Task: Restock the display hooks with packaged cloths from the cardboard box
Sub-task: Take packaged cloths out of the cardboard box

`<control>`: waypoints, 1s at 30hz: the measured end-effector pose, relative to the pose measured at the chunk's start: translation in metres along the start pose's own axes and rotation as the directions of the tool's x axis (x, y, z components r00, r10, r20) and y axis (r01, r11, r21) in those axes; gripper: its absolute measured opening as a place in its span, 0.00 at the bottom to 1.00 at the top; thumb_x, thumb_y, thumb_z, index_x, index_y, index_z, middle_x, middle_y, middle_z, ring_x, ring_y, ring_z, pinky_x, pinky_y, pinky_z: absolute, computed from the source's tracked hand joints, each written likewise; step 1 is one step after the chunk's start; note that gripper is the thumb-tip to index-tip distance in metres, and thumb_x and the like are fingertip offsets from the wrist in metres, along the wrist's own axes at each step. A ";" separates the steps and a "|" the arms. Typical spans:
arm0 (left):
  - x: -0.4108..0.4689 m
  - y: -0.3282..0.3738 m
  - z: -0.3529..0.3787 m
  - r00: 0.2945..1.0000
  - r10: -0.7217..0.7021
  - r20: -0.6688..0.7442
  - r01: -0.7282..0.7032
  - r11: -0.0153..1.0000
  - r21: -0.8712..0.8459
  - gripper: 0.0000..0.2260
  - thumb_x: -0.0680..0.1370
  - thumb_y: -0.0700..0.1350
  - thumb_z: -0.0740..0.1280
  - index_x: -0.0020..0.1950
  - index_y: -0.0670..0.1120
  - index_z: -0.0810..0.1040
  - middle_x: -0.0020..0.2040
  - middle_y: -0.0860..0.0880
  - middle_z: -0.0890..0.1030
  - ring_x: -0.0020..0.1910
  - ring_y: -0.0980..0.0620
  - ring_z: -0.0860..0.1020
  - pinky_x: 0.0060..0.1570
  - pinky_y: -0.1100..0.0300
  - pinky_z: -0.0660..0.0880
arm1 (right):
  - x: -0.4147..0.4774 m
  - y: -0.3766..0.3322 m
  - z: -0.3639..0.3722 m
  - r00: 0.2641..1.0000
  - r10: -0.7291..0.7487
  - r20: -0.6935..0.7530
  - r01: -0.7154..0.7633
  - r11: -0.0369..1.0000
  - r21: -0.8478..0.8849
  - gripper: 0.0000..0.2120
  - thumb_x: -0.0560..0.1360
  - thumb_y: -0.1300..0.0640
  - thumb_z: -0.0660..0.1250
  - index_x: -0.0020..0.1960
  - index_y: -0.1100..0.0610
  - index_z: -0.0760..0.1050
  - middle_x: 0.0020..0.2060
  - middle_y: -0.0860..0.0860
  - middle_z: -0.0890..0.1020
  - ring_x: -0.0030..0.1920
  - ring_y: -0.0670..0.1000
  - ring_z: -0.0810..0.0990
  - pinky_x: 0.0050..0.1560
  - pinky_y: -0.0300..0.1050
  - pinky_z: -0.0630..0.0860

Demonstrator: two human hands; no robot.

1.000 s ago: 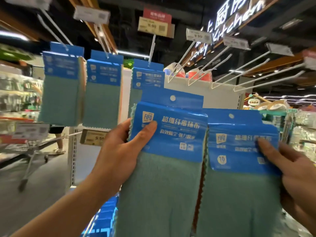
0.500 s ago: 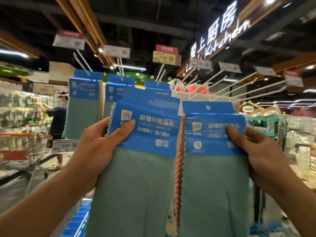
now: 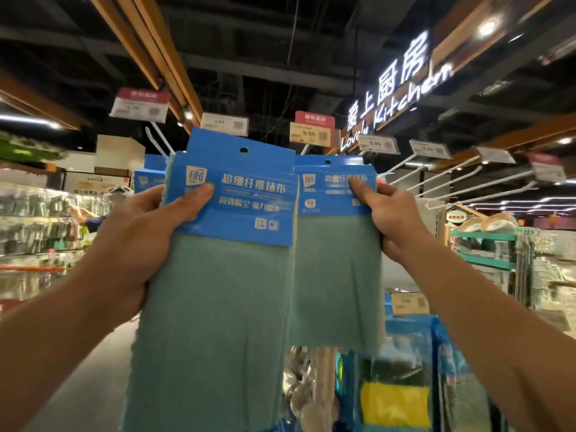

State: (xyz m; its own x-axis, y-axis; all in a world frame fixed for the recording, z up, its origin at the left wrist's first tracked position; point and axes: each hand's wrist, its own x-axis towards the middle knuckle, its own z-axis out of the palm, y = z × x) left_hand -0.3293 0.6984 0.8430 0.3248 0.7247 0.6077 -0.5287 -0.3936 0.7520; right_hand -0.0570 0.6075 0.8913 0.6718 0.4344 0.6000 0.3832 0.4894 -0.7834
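So, this is mid-hang: both hands are up with one pack each. The left hand (image 3: 134, 235) pinches a teal microfibre cloth pack with a blue card header (image 3: 218, 291). Its thumb lies flat across the front of the card, and the other fingers are tucked behind where I can't see them. The right hand (image 3: 394, 219) grips a second teal cloth pack (image 3: 336, 275) the same way, thumb on the card near its right edge.

The two packs sit side by side dead centre, edges touching or nearly, with the left one closer to the camera. Each header has a small round hang hole (image 3: 243, 150) at 12 o'clock on the card, and neither is on anything yet.

Out at 2 to 3 o'clock there's a row of bare white wire display hooks (image 3: 461, 187) with white price tags (image 3: 430, 149) at their tips. A yellow 9.99 label (image 3: 308, 132) sits just above the right pack. At about 10 o'clock a few more blue-header packs (image 3: 149, 179) peek out behind the left one, already hanging as far as I can tell. The cardboard box isn't in view.

My read: picking's done, hanging isn't. The next move needs one hole lined up with a hook tip and the pack slid back along the wire, probably one hand at a time. The holes are tiny and the cloth's floppy, so the header has to stay stiff and square or it'll miss the tip.
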 end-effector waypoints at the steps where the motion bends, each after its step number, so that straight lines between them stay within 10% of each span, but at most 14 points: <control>1: 0.002 0.000 -0.001 1.000 0.012 -0.007 -0.012 1.000 0.003 0.04 0.75 0.49 0.71 0.44 0.50 0.84 0.39 0.51 0.87 0.31 0.53 0.85 0.24 0.61 0.78 | 0.006 0.001 0.005 1.000 0.001 -0.002 -0.001 1.000 -0.009 0.14 0.72 0.51 0.76 0.51 0.60 0.81 0.44 0.55 0.87 0.45 0.56 0.87 0.50 0.57 0.83; 30: 0.011 -0.027 -0.015 0.999 0.050 -0.005 -0.050 0.998 0.040 0.05 0.68 0.53 0.71 0.39 0.59 0.86 0.42 0.51 0.88 0.36 0.50 0.86 0.27 0.61 0.80 | 0.081 0.028 0.042 0.990 0.109 -0.088 -0.102 0.992 0.073 0.13 0.73 0.51 0.75 0.47 0.60 0.77 0.46 0.57 0.84 0.50 0.58 0.84 0.56 0.62 0.80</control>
State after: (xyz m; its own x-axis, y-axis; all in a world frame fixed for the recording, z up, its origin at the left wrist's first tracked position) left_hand -0.3238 0.7255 0.8258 0.2941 0.7071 0.6431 -0.5124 -0.4513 0.7306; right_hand -0.0182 0.6884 0.9246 0.7625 0.4169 0.4948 0.2652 0.4962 -0.8267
